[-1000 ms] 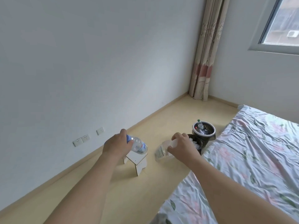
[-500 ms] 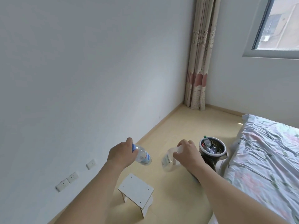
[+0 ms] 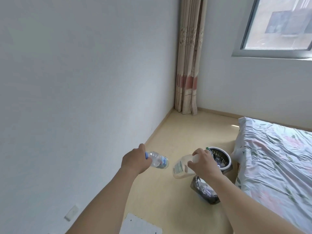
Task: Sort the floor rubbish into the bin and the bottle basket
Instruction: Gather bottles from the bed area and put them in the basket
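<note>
My left hand [image 3: 135,160] grips a small clear water bottle [image 3: 158,160] by its blue-capped end, held level above the floor. My right hand [image 3: 203,162] holds a larger translucent plastic bottle [image 3: 181,168] by its neck, tilted, just left of the baskets. The round dark bottle basket [image 3: 226,156] with a white rim stands on the floor by the bed and holds several bottles. A black-lined bin [image 3: 205,191] with crumpled rubbish sits in front of it, partly hidden by my right forearm.
A bed with a floral sheet [image 3: 276,162] fills the right side. A small white stool [image 3: 141,224] stands at the bottom edge. The white wall with a socket [image 3: 71,212] runs along the left; a curtain [image 3: 187,68] hangs in the corner.
I have moved forward toward the baskets with both bottles held. The stool has slid to the bottom edge, and the bin and basket look nearer.
</note>
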`<state>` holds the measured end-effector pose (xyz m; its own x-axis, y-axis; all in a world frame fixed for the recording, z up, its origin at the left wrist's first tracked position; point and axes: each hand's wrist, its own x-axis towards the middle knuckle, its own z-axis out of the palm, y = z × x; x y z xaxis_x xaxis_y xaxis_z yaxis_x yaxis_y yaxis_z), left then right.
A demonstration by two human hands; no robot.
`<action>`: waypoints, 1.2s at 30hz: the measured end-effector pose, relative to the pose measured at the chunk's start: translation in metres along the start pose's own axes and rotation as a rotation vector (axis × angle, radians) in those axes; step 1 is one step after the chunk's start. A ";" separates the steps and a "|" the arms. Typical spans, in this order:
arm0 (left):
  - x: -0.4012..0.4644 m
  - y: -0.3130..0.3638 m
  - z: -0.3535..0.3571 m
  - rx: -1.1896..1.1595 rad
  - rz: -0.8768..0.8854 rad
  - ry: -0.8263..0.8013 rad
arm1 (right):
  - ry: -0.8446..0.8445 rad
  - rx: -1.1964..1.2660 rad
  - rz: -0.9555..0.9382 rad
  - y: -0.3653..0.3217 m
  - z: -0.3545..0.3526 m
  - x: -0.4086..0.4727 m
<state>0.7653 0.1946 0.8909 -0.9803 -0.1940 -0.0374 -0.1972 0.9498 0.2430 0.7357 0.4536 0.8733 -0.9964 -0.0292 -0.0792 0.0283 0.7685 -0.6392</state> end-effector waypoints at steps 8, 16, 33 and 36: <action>0.155 0.088 0.033 -0.030 0.194 -0.085 | 0.162 0.024 0.229 0.063 -0.040 0.106; 0.321 0.224 0.115 0.012 0.268 -0.216 | 0.180 0.059 0.393 0.178 -0.082 0.272; 0.562 0.356 0.444 -0.082 0.191 -0.582 | 0.168 -0.005 0.744 0.408 0.020 0.559; 0.573 0.358 0.540 -0.037 0.251 -0.599 | 0.163 -0.046 0.721 0.467 0.072 0.591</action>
<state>0.1267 0.5565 0.4328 -0.8351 0.2138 -0.5068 0.0287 0.9371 0.3480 0.1653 0.7495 0.4731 -0.7307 0.5859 -0.3504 0.6808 0.5868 -0.4384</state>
